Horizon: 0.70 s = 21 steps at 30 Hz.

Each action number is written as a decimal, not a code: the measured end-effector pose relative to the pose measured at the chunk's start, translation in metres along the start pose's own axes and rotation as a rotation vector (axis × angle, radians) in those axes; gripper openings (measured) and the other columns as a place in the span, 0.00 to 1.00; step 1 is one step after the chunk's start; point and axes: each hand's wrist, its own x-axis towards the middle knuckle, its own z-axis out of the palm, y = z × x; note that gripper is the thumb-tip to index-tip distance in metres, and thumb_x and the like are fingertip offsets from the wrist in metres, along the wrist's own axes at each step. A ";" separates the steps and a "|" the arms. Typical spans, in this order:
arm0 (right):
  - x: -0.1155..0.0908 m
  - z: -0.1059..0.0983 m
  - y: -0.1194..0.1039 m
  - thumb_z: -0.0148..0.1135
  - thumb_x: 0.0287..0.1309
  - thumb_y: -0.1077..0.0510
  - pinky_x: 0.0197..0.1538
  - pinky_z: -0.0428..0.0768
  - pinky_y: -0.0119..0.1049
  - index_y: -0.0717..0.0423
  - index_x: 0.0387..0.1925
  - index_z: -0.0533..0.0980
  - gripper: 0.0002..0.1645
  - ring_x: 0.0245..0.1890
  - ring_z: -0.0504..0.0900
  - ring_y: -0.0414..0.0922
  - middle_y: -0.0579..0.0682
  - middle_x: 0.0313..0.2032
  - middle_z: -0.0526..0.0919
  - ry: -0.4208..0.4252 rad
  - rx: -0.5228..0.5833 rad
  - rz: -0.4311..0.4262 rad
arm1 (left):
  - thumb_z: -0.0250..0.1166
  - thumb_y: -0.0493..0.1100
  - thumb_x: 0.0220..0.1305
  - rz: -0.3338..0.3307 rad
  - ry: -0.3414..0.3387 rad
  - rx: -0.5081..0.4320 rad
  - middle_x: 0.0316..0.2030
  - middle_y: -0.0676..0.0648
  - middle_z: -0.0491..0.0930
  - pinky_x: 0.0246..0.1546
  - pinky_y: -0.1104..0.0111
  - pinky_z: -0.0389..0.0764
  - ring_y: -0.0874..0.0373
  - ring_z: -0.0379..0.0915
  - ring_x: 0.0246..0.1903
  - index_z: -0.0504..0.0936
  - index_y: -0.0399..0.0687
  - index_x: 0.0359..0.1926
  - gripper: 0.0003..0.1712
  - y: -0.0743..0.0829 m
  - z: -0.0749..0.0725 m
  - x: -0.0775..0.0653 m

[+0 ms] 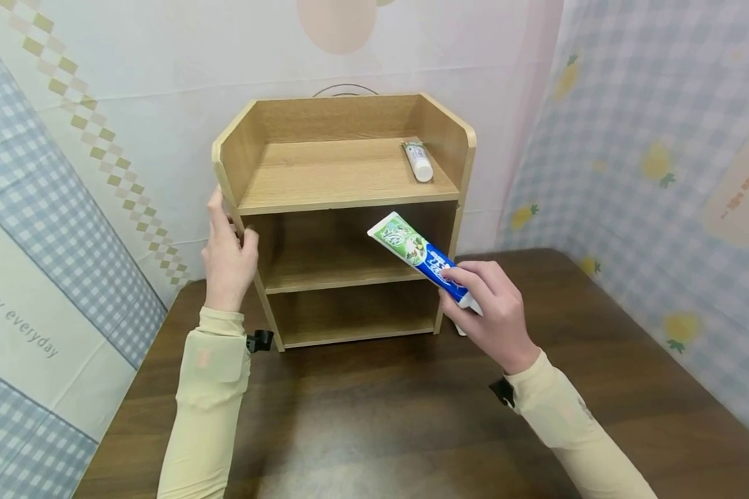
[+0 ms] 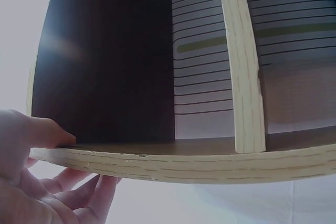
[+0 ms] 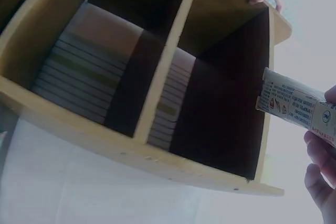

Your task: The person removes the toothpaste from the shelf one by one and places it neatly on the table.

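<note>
A small wooden shelf (image 1: pixel 324 170) with a walled top and two open compartments stands on the table. My left hand (image 1: pixel 229 260) grips its left side panel, thumb on the inner face and fingers outside, as the left wrist view shows at the panel's edge (image 2: pixel 157 166). My right hand (image 1: pixel 489 308) pinches a blue and green toothpaste tube (image 1: pixel 415 248) by its capped end, in front of the upper compartment. The tube's flat end points up and left. In the right wrist view the tube's printed back (image 3: pixel 294 100) shows. On the shelf's top right lies a smaller white tube (image 1: pixel 419 163).
The dark wooden table (image 1: pixel 374 416) extends in front of the shelf. A small white thing (image 1: pixel 461 331), mostly hidden, lies by the shelf's lower right corner. Patterned cloth (image 1: pixel 630 125) hangs behind and at both sides.
</note>
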 end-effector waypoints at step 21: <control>-0.067 -0.016 0.012 0.60 0.60 0.47 0.38 0.74 0.34 0.62 0.36 0.83 0.20 0.33 0.78 0.49 0.57 0.33 0.84 0.033 -0.013 0.101 | 0.48 0.39 0.65 -0.011 0.022 -0.013 0.45 0.40 0.74 0.31 0.53 0.68 0.41 0.70 0.29 0.48 0.68 0.74 0.39 0.000 0.002 -0.001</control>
